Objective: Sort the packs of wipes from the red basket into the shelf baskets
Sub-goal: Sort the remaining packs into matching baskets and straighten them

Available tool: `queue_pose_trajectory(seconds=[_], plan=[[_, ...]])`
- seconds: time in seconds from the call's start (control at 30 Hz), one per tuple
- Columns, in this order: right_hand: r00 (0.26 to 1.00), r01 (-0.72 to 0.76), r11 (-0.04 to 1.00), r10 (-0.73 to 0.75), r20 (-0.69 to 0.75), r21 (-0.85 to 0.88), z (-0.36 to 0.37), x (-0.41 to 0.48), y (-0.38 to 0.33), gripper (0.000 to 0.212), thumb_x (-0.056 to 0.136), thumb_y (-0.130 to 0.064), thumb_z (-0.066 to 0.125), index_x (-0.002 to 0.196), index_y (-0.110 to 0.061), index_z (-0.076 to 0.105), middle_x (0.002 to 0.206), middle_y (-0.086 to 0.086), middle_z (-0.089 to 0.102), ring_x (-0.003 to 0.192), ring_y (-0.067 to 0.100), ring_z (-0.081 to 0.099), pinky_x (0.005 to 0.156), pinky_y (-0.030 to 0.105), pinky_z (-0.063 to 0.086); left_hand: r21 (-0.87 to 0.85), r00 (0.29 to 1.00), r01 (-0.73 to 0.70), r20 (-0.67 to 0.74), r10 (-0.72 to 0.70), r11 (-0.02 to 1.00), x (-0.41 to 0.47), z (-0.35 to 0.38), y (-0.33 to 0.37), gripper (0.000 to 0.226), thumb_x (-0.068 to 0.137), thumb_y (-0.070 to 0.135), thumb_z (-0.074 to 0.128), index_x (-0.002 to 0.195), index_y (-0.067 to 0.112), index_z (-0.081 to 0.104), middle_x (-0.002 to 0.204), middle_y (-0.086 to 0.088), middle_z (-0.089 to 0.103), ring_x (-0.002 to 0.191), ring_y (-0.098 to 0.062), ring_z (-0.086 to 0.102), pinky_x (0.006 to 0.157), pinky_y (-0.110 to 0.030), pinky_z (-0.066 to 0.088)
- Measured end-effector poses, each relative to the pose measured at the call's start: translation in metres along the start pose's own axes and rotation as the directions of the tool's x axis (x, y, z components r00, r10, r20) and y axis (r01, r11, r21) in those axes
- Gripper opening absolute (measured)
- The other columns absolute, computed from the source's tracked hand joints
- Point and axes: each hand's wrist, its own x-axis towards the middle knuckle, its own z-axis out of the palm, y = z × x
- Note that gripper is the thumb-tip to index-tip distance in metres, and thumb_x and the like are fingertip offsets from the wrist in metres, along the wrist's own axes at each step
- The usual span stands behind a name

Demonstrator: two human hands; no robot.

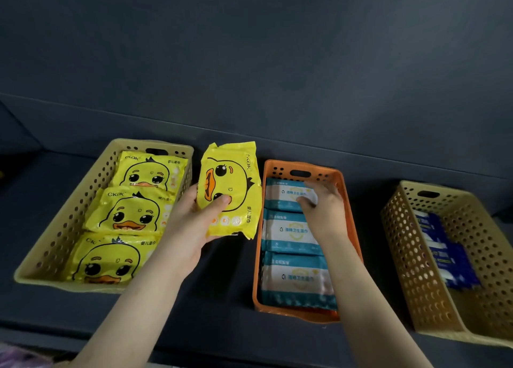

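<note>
Yellow is the duck pack [230, 190] that the left hand [191, 228] holds up. Its fingers [193, 192] curl round the edge and the thumb presses on the front, so the grip looks firm. That pack hangs in the air over the gap between two baskets and is not in any basket yet. Its home, I think, is the pale yellow basket [55, 228]. That basket sits just to the left of the hand, so the left hand is the nearer one for this job. The held pack has its long side pointing away from the person, with the duck lying sideways. The ducks in the basket lie with their long sides going across, so it likely needs a quarter turn on the way. The right hand [324, 206] is inside the orange basket [258, 256], on top of the far white and blue-green pack [280, 192]. Its fingers bend down onto the pack, but I cannot tell if they grip it or only touch it. Now count: three duck packs lie in a row in the yellow basket and one more is held. Three white and blue-green packs lie in the orange basket. A third basket [410, 256] on the right holds dark blue packs [444, 245], too bunched up to count. All three baskets sit on a dark shelf [222, 298]. No red basket is in sight.
</note>
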Motion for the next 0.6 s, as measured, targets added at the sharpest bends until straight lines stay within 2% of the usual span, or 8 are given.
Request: queue_pose_trajectory(seconds=[0.13, 0.23, 0.3, 0.33, 0.4, 0.47, 0.5, 0.6], plan=[[0.993, 0.006, 0.999, -0.002, 0.114, -0.032, 0.000, 0.004, 0.003, 0.037, 0.092, -0.027, 0.062, 0.129, -0.023, 0.059, 0.139, 0.002, 0.047, 0.127, 0.023, 0.044, 0.107, 0.031, 0.032, -0.006, 0.997, -0.001, -0.077, 0.001, 1.000, 0.000, 0.002, -0.001, 0.020, 0.092, 0.027, 0.062, 0.110, 0.035, 0.061, 0.100, 0.013, 0.072, 0.086, -0.009, 0.071, 0.068, -0.036, 0.057], [0.998, 0.062, 0.994, -0.062, 0.005, -0.095, -0.006, 0.000, -0.006, 0.036, 0.091, -0.030, 0.062, 0.126, -0.025, 0.060, 0.133, 0.000, 0.050, 0.124, 0.024, 0.045, 0.109, 0.037, 0.035, -0.054, 0.989, 0.019, -0.146, -0.026, 0.998, 0.000, 0.001, 0.001, 0.025, 0.096, 0.042, 0.051, 0.119, 0.034, 0.054, 0.101, 0.012, 0.068, 0.088, -0.014, 0.070, 0.071, -0.039, 0.056], [0.982, 0.158, 0.981, -0.144, -0.125, 0.112, -0.013, -0.007, -0.024, 0.023, 0.091, -0.027, 0.062, 0.113, -0.021, 0.067, 0.115, -0.002, 0.060, 0.108, 0.020, 0.056, 0.098, 0.037, 0.046, -0.081, 0.984, 0.012, -0.176, -0.026, 0.997, -0.002, -0.003, 0.004, 0.030, 0.096, 0.048, 0.047, 0.122, 0.036, 0.053, 0.109, 0.010, 0.065, 0.099, -0.019, 0.066, 0.077, -0.041, 0.054], [0.980, 0.187, 0.950, -0.163, -0.115, 0.250, -0.017, -0.011, -0.038, 0.017, 0.093, -0.026, 0.059, 0.105, -0.018, 0.069, 0.104, -0.004, 0.064, 0.097, 0.016, 0.060, 0.090, 0.034, 0.050, -0.086, 0.982, 0.005, -0.187, -0.021, 0.996, -0.003, -0.004, 0.007, 0.032, 0.096, 0.049, 0.047, 0.124, 0.037, 0.052, 0.112, 0.010, 0.063, 0.102, -0.019, 0.064, 0.080, -0.042, 0.053], [0.982, 0.084, 0.846, -0.161, 0.103, 0.526, -0.024, -0.021, -0.071, 0.021, 0.097, -0.029, 0.053, 0.098, -0.016, 0.069, 0.091, -0.002, 0.068, 0.082, 0.013, 0.063, 0.079, 0.030, 0.052, -0.094, 0.981, -0.012, -0.193, -0.006, 0.995, -0.008, -0.009, 0.012, 0.030, 0.097, 0.046, 0.047, 0.125, 0.037, 0.052, 0.115, 0.009, 0.065, 0.104, -0.019, 0.065, 0.083, -0.043, 0.053], [0.912, -0.125, 0.721, -0.187, 0.365, 0.681, -0.025, -0.033, -0.101, 0.025, 0.099, -0.035, 0.049, 0.101, -0.019, 0.067, 0.093, -0.002, 0.069, 0.081, 0.011, 0.065, 0.075, 0.027, 0.053, -0.098, 0.989, -0.026, -0.146, 0.011, 0.995, -0.013, -0.016, 0.017, 0.028, 0.100, 0.037, 0.047, 0.125, 0.029, 0.056, 0.115, 0.004, 0.069, 0.104, -0.018, 0.068, 0.088, -0.045, 0.054], [0.883, -0.144, 0.708, -0.224, 0.413, 0.692, -0.021, -0.038, -0.112, 0.023, 0.098, -0.038, 0.049, 0.106, -0.023, 0.065, 0.097, -0.003, 0.069, 0.087, 0.011, 0.066, 0.075, 0.025, 0.054, -0.091, 0.993, -0.040, -0.117, 0.030, 0.995, -0.015, -0.022, 0.020, 0.028, 0.101, 0.031, 0.046, 0.125, 0.025, 0.057, 0.115, 0.002, 0.071, 0.105, -0.018, 0.068, 0.092, -0.046, 0.052], [0.886, -0.105, 0.702, -0.255, 0.386, 0.705, 0.001, -0.048, -0.138, 0.026, 0.093, -0.033, 0.060, 0.119, -0.032, 0.053, 0.109, -0.001, 0.064, 0.099, 0.011, 0.065, 0.075, 0.016, 0.053, 0.014, 0.993, -0.086, -0.084, 0.087, 0.996, -0.019, -0.051, 0.031, 0.035, 0.098, 0.026, 0.052, 0.133, 0.021, 0.055, 0.124, 0.003, 0.066, 0.115, -0.016, 0.062, 0.106, -0.043, 0.042]])
